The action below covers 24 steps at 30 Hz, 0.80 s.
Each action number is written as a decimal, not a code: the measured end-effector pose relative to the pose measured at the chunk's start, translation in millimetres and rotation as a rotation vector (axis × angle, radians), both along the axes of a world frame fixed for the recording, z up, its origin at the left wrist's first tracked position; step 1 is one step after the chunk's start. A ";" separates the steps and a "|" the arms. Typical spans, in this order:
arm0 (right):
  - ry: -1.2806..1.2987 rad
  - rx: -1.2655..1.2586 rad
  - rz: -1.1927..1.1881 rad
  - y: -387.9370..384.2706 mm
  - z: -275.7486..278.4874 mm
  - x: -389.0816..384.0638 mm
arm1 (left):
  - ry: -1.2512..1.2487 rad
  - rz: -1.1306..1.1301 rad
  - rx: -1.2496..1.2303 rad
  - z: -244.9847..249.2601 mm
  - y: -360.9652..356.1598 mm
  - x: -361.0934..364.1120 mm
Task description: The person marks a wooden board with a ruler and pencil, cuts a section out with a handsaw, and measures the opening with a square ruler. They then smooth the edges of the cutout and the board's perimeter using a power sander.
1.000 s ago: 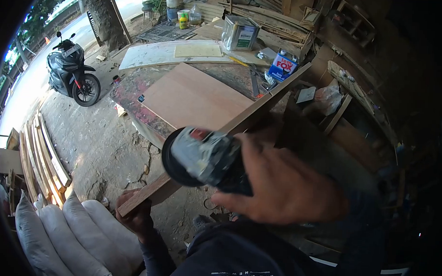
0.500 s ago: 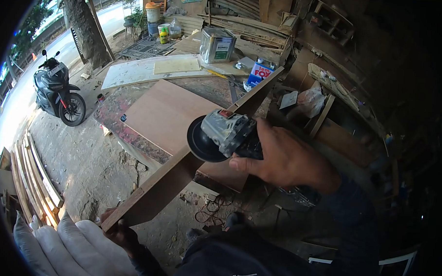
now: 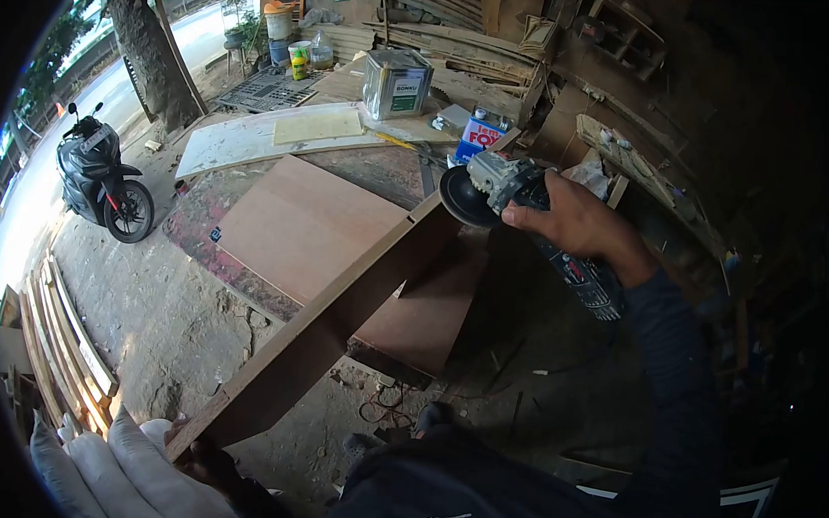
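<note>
My right hand (image 3: 576,217) is closed around an angle grinder (image 3: 499,178) with a black round disc. The disc lies at the upper part of a long wooden piece (image 3: 312,324); whether they touch I cannot tell. That piece runs diagonally from the lower left toward the upper right, its narrow edge facing up. At its lower left end my left hand (image 3: 208,462) grips it, with the fingers partly hidden. Under and behind the piece, a flat brown board (image 3: 311,219) rests on the paint-stained work surface (image 3: 192,224).
A square metal tin (image 3: 398,85) and a blue FOX can (image 3: 480,136) stand beyond the board, near a white panel (image 3: 245,139). Wooden strips (image 3: 65,338) and white sacks (image 3: 106,472) are at lower left. A motorcycle (image 3: 103,170) stands at left.
My right hand and the grinder have moved up and to the right along the wooden piece. The lower left end of the piece, with my left hand, has shifted slightly left and down.
</note>
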State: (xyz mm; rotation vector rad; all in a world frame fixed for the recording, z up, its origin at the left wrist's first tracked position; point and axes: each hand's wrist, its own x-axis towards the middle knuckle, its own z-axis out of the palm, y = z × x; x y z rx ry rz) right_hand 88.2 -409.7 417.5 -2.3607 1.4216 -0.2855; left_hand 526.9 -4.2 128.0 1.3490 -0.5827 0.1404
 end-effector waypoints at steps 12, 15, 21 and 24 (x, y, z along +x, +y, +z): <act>0.127 -0.014 -0.174 -85.6 6.3 -26.9 | 0.095 0.082 -0.133 4.0 3.6 -8.3; 0.068 -0.042 -0.008 -69.2 -2.3 -14.9 | 0.134 0.096 -0.210 2.9 1.5 -9.3; 0.135 0.115 0.232 19.0 18.8 30.4 | -0.405 0.378 0.368 -101.2 58.4 65.6; 0.159 0.131 0.241 22.6 27.8 32.6 | -0.422 0.465 0.482 -101.1 61.9 65.0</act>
